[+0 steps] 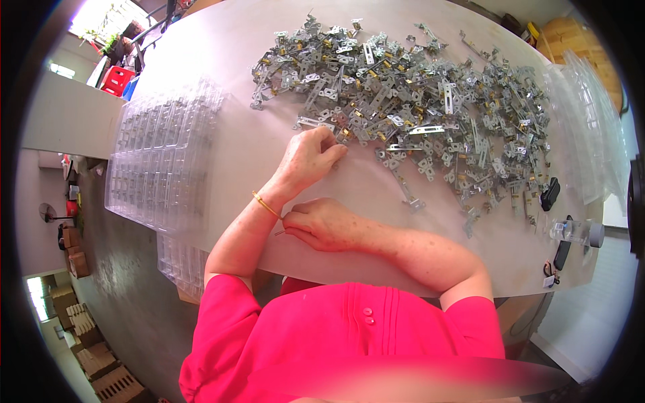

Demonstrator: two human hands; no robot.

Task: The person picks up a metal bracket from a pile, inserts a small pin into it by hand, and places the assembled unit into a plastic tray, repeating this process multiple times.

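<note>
A wide heap of small metal parts [396, 94], silvery with some brass-coloured bits, is spread over the white table. At its near left edge is my left hand [308, 160], back upward, fingers curled and closed beside the parts; whatever is between the fingertips is hidden. Closer to my body, my right hand [321, 225] is closed next to my left wrist, which wears a gold bangle [266, 205]. From its fingers pokes the end of a thin metal piece [279, 233]; the remainder is covered by the hand.
Stacked clear plastic trays [161, 161] with parts in their compartments stand at the table's left edge. More clear plastic trays [584, 127] lie at the right. A clear bottle [576, 232] and a black object [550, 195] are near the right edge.
</note>
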